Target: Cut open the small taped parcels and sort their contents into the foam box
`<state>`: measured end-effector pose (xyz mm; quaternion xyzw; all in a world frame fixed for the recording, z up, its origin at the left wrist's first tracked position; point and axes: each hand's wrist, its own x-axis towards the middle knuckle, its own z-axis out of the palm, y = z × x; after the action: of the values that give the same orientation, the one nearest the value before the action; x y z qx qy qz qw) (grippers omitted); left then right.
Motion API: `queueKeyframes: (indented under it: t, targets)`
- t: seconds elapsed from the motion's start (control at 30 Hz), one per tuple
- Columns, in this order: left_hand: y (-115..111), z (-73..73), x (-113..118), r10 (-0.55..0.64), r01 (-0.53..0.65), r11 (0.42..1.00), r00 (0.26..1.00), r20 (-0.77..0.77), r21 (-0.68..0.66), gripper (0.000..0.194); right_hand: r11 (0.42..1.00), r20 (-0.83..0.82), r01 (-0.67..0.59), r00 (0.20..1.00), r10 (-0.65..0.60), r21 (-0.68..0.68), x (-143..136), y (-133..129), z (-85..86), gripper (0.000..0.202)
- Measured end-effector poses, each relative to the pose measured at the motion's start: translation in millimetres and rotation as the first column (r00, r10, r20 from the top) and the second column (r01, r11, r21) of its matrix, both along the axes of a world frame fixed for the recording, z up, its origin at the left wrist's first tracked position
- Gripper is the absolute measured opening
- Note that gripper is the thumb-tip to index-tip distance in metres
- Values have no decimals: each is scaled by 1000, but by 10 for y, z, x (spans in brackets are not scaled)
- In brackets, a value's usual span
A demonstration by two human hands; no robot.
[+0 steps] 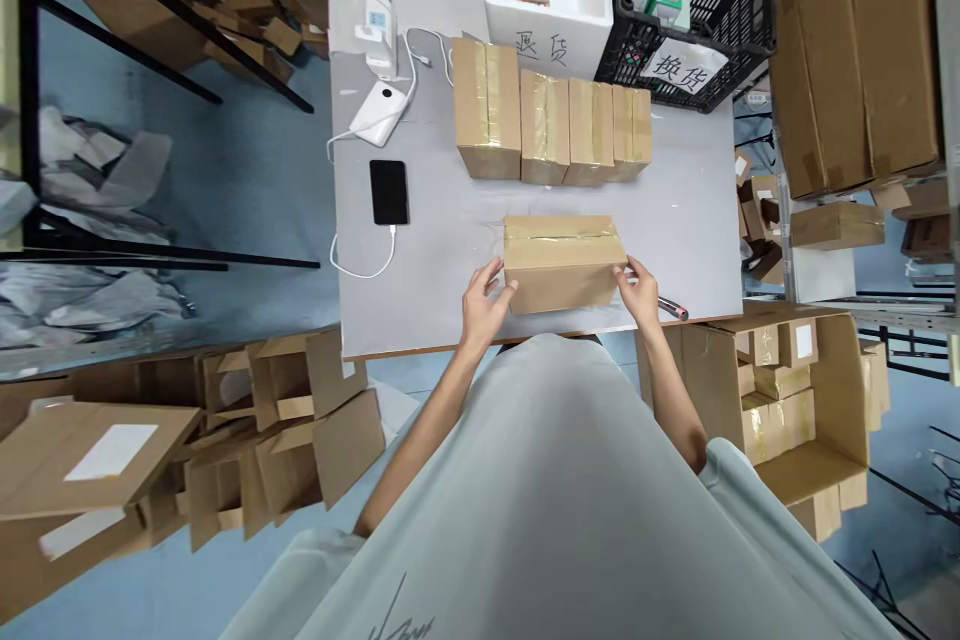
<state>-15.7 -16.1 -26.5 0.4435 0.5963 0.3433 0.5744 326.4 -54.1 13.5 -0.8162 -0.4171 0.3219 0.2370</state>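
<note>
A taped cardboard box (562,265) lies lengthwise near the front edge of the grey table (442,270). My left hand (485,302) holds its left end, thumb on the front side and fingers by the corner. At the right end, the thumb and fingers of my right hand (637,290) grip the other side. Behind it, several smaller taped boxes (544,128) stand in a row, side by side. A dark and red pen-like tool (673,308) lies just right of my right hand.
A white bin (547,35) and a black crate (697,10) stand at the back. Left on the table are a phone (388,192), a white power bank (379,113), cables and a power strip (379,35). Open cartons (825,460) flank the table's front.
</note>
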Motion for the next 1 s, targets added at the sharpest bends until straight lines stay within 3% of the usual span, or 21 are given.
queueKeyframes:
  t: [0.1,0.2,0.33,0.43,0.57,0.77,0.87,1.0]
  targets:
    - [235,-238,16,-19,24,998,997,77,-58,73,997,-97,44,995,-38,60,14,199,-187,68]
    - [358,-418,69,-51,54,994,998,37,-95,60,993,-191,97,976,-108,-69,-34,290,-361,62]
    - [310,-522,152,-1,-11,986,997,-71,-167,50,964,-241,174,945,-221,-200,-129,203,-501,67]
    - [180,-523,212,32,-37,964,999,-26,-262,51,967,-255,168,943,-214,-192,-159,100,-541,70]
    - [0,-474,280,37,-30,957,999,17,-290,50,975,-254,114,954,-161,-191,-132,12,-519,66]
    - [-207,-364,228,28,-49,947,997,-70,-316,55,978,-208,-34,978,-10,-208,33,-157,-418,51]
    - [-256,-344,176,49,-74,934,996,-79,-348,52,963,-215,-122,974,69,-242,76,-252,-441,44]
    - [-245,-377,161,80,-107,912,993,-85,-395,52,951,-276,-153,958,77,-267,43,-362,-533,45]
